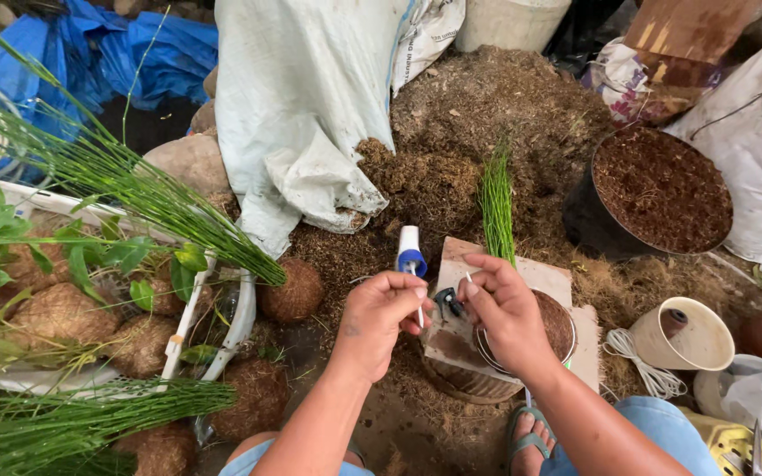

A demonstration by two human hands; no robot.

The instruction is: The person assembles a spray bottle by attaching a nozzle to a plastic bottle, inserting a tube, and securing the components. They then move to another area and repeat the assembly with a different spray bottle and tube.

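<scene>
My left hand [379, 310] pinches a thin white string near its end, close to a white tube with a blue cap [410, 251] that lies on the coir just beyond my fingers. My right hand [504, 310] grips the same string between thumb and forefinger, above a round coir-filled pot [557, 328] resting on a piece of brown card [460, 339]. A small black object [449, 302] sits on the card between my hands. A tuft of thin green stems [496, 204] stands up behind the pot.
A black pot of coir [661, 189] stands at the right, with a cream plastic cup [683, 333] and a coil of white string [641, 363] nearer me. Coir balls [294, 292] and leafy plants fill a white basket [178, 339] at left. White sacks [297, 106] lie behind.
</scene>
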